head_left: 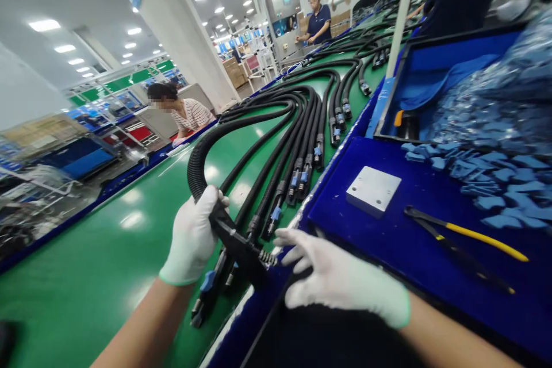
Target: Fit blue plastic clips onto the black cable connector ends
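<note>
My gloved left hand [194, 236] is wrapped round a black corrugated hose [197, 167] where it meets its black plastic end piece [235, 241]. A metal spring [268, 257] sticks out of the end piece towards my right hand. My gloved right hand [328, 273] is apart from the hose, its fingers spread and nothing in them. Under and beyond the held hose, several similar hoses [297, 126] lie curved on the green belt [142, 241], many with small blue clips [276, 213] at their ends.
On the blue surface [336, 207] at right are a metal block [373, 190], yellow-handled pliers [466, 236] and a pile of blue plastic parts [491, 184]. Behind stands a black-edged bin [466, 40] with bagged parts. A pole [399, 29] rises beside it. Several people [319, 20] are around the line.
</note>
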Tool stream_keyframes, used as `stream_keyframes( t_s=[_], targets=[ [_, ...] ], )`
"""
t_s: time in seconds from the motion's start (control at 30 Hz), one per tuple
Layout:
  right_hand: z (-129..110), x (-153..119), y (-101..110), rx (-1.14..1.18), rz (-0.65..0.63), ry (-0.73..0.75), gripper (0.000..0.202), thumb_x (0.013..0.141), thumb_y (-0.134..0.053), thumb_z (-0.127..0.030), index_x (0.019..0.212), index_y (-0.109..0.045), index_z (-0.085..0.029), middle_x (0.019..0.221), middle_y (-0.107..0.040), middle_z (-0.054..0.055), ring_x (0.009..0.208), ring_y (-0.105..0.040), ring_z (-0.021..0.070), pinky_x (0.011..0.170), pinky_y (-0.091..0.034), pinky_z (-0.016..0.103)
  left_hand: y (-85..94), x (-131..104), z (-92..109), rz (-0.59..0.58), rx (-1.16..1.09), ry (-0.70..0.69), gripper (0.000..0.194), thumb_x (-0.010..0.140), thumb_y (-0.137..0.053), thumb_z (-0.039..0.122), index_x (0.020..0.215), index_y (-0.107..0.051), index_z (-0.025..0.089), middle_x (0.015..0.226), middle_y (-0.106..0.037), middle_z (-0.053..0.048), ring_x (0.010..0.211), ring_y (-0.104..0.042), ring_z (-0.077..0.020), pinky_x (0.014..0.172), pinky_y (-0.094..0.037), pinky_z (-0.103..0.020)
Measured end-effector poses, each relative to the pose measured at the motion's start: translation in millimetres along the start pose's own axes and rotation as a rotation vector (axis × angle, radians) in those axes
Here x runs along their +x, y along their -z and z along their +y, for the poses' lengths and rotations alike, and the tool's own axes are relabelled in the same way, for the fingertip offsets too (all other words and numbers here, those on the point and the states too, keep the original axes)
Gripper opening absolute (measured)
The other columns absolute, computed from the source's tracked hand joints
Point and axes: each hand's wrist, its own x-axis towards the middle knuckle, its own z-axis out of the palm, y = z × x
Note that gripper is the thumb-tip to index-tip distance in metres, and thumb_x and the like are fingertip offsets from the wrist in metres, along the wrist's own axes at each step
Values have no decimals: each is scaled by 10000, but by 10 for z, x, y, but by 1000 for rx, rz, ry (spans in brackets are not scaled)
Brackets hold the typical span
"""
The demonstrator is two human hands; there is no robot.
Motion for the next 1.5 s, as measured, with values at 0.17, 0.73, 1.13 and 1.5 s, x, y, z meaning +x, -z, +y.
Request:
stream_keyframes(
  t_s=[0.17,0.73,1.13,1.5],
  targets=[
    [187,-157,-200,318,191,2,639,729,-732,-154,1321,-610,-363,802,-600,-60,543,-461,108,506,-377,255,-456,-258,25,-175,387,-89,522,946,-557,649,1086,-683,162,972,-719,-80,871,-674,-260,804,-566,-371],
    [247,-1560,1180,-1278,870,-400,174,872,-683,-277,938,-680,-116,1058,-664,199,1010,-608,344,868,-479,448,-1328,-814,-138,-841,543,-442,282,955,-586,426,1163,-747,322,1207,-757,-24,1136,-714,-279,1033,-578,-387],
    [105,-1458,1002,-716,771,81,198,873,-545,-97,984,-657,-217,1026,-726,67,936,-692,249,839,-548,367,-1819,-699,468,-811,276,46,548,848,-697,521,1268,-706,169,747,-719,-16,776,-665,-235,749,-499,-329],
    [-178,-1239,874,-677,503,448,270,926,-654,-176,1180,-678,-261,1252,-681,62,1134,-652,233,1064,-496,360,-1874,-703,421,-860,214,26,508,843,-731,491,1243,-739,177,845,-768,-32,765,-680,-221,699,-515,-304]
  ],
)
